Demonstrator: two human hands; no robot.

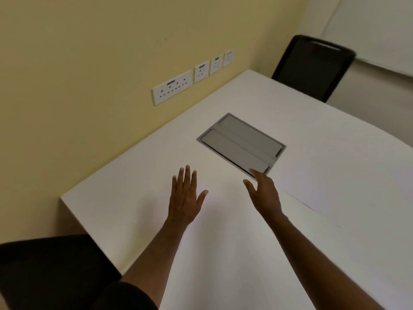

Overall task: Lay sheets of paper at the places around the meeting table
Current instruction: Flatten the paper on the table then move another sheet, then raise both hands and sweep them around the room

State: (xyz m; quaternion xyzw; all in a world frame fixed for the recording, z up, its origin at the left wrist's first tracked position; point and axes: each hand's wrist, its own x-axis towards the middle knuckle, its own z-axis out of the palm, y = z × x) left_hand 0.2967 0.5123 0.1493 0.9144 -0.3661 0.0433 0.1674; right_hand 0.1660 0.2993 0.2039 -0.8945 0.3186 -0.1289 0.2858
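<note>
Paper sheet [257,231] lies under both spread hands; no writing legible.

An office meeting room — white table [312,153] with cable hatch [241,143], wall sockets [172,87].

Pale yellow wall [89,52] on the left w/ a row of white socket plates [172,87] just above table level. White meeting table [335,142] pushed against it — grey cable hatch [241,143] set flush in the top. Black chair [312,68] at the far end, another black chair [49,271] at the near left corner. Light dim, soft.
</note>
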